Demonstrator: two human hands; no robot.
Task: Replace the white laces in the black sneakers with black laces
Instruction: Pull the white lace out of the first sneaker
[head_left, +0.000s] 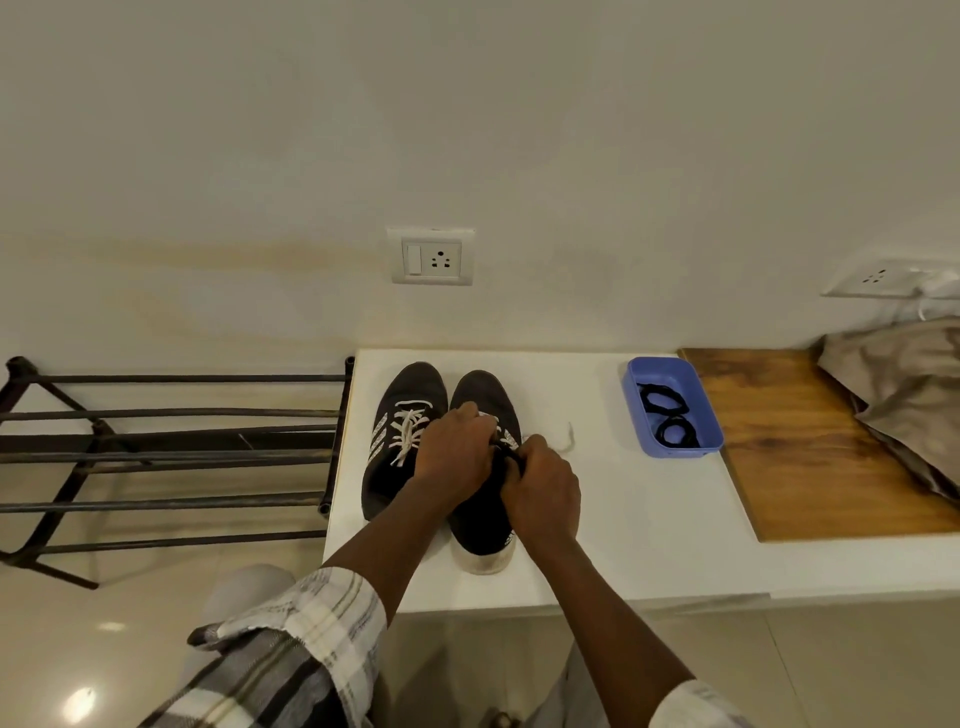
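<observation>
Left shoe (395, 441) keeps white laces; both hands, left hand (457, 462) and right hand (543, 493), seemingly pinch the right shoe's (483, 519) lace; black laces (667, 415) wait in the tray (636, 395).

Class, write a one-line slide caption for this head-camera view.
Both hands work at the right sneaker; black laces wait in a blue tray.

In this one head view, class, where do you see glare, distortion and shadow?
Head view: glare spots on the glossy floor at lower left; wide-angle bending curves the shoe rack bars and table edges; soft shadow under the right sneaker.
</observation>
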